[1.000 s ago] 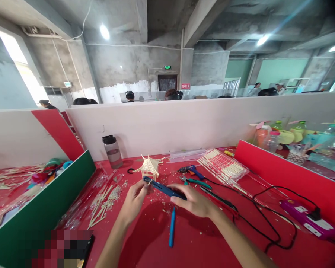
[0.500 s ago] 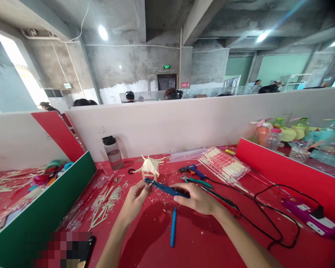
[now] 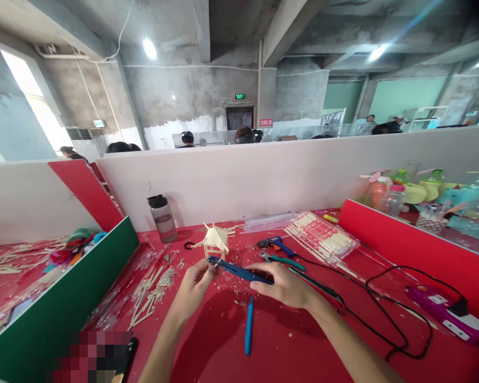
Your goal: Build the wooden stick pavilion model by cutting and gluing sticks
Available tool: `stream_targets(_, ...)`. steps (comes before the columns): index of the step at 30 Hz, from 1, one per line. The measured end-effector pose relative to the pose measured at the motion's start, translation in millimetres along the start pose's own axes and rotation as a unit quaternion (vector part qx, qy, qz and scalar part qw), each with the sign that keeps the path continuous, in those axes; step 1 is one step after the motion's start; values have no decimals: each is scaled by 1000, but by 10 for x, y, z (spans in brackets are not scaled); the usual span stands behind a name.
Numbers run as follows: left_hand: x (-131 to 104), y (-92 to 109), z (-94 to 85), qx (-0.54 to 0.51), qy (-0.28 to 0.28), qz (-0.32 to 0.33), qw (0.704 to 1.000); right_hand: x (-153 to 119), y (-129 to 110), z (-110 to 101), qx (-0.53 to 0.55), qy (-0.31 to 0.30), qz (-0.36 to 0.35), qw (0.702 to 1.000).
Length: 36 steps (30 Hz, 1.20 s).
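My right hand (image 3: 281, 284) is closed around a long dark blue tool (image 3: 239, 270) with a slot along its body; its exact kind is unclear. My left hand (image 3: 197, 279) pinches at the tool's far end, where a short pale wooden stick (image 3: 219, 263) shows between fingertips and tool. Just behind stands a little pavilion model (image 3: 215, 239) built from thin sticks, with a peaked roof on posts. A blue pen-shaped tool (image 3: 249, 327) lies on the red tabletop (image 3: 215, 346) below my hands.
Right of the model lie a blue glue gun (image 3: 277, 244), green-handled pliers (image 3: 285, 260), bagged sticks (image 3: 323, 234) and a purple power strip (image 3: 449, 314) with black cord. Cut sticks (image 3: 147, 298) and a water bottle (image 3: 162, 219) are left. Green (image 3: 64, 298) and red (image 3: 415, 250) dividers flank the space.
The view has shifted very slightly. Both hands keep the same grip on the blue tool and stick, and nothing on the table has moved.
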<state>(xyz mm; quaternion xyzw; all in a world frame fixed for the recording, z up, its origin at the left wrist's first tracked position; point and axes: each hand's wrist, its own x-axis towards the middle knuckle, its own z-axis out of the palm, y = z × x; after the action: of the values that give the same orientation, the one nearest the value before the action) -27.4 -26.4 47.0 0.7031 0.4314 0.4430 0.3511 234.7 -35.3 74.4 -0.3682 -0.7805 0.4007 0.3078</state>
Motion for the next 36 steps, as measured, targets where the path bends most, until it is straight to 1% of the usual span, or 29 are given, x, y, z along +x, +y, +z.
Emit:
stream_targets(4, -3, 8, -3, 4, 0, -6, 1000, -5, -12, -8, -12, 1, -5, 1000)
stream_targets(8, -9, 18, -28, 24, -10, -19, 999, 33, 104, 33, -30, 18, 1, 999)
stream_targets(12, -37, 47, -85, 64, -33, -45, 996, 51, 178, 51, -40, 18, -2, 999)
stream_targets(15, -82, 69, -155, 78, -36, -65, 994, 48, 186, 42, -51, 12, 6, 999)
stream_targets(19, -139, 80, -269, 74, -42, -49, 995, 49, 203, 40, -71, -10, 12, 997)
stream_targets(22, -156, 79, -313, 102, -79, -32, 991, 52, 214, 52, -66, -23, 13, 997)
stream_targets(25, -148, 77, -306, 138, -110, -4, 984, 50, 214, 66, -61, -34, 12, 997)
stream_targets(28, -131, 72, -290, 158, -120, 19, 980, 49, 212, 76, -66, -41, 9, 997)
stream_targets(32, -118, 48, -300, 157, -128, 17, 979, 54, 219, 83, -72, -46, 4, 996)
stream_targets(36, -115, 38, -323, 167, -130, 13, 977, 57, 254, 99, -102, -49, -1, 994)
